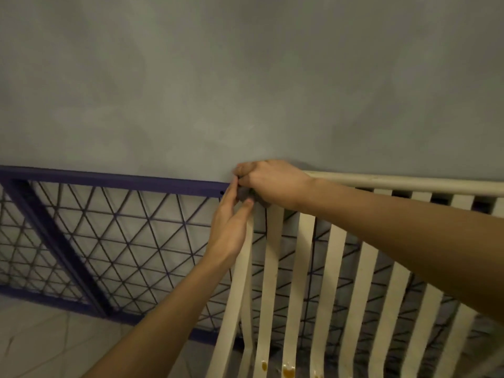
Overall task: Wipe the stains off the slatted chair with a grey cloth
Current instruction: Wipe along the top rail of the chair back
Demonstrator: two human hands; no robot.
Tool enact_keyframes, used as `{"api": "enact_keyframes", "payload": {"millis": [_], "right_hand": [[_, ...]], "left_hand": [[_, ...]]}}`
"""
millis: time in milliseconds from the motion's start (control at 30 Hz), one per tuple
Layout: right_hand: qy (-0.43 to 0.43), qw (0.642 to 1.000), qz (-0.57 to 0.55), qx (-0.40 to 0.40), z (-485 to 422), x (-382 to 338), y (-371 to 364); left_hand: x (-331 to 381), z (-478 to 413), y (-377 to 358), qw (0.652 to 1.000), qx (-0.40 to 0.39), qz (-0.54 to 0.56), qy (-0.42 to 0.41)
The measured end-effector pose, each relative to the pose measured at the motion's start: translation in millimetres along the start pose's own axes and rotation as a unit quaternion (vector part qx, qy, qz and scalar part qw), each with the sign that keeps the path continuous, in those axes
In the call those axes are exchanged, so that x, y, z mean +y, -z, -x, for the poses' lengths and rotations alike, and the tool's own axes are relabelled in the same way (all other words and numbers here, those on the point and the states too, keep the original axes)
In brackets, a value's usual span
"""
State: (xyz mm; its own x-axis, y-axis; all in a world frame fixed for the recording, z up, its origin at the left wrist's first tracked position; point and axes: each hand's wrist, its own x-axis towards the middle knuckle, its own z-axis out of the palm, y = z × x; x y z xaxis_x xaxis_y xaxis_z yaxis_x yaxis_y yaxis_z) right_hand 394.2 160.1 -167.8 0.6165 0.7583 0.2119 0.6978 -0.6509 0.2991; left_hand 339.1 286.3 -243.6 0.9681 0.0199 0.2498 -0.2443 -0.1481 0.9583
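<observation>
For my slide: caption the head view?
Both hands, right hand and left hand, bunch a grey cloth at the slatted chair top corner.

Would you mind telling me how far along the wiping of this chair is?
Nothing looks finished yet. In hand: the right hand grips the grey cloth at the top corner of the slatted chair, with the left hand touching it. Left: orange stains still sit low on the slats, well below the cloth.
</observation>
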Motion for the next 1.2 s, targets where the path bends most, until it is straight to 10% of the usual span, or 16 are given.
{"api": "enact_keyframes", "payload": {"millis": [300, 467, 1200], "right_hand": [[-0.134, 0.975, -0.096, 0.15, -3.2, 28.3, 9.3], [-0.208, 0.935, -0.207, 0.199, -1.7, 15.2, -15.0], [-0.366, 0.928, -0.036, 0.052, 102.9, 32.6, 14.8]], "left_hand": [[35.0, -62.6, -7.6, 0.993, 0.076, 0.085, 0.005], [37.7, -72.6, -11.3, 0.993, 0.087, -0.052, -0.055], [56.0, -40.8, -55.6, 0.986, 0.108, -0.124, 0.017]]}}
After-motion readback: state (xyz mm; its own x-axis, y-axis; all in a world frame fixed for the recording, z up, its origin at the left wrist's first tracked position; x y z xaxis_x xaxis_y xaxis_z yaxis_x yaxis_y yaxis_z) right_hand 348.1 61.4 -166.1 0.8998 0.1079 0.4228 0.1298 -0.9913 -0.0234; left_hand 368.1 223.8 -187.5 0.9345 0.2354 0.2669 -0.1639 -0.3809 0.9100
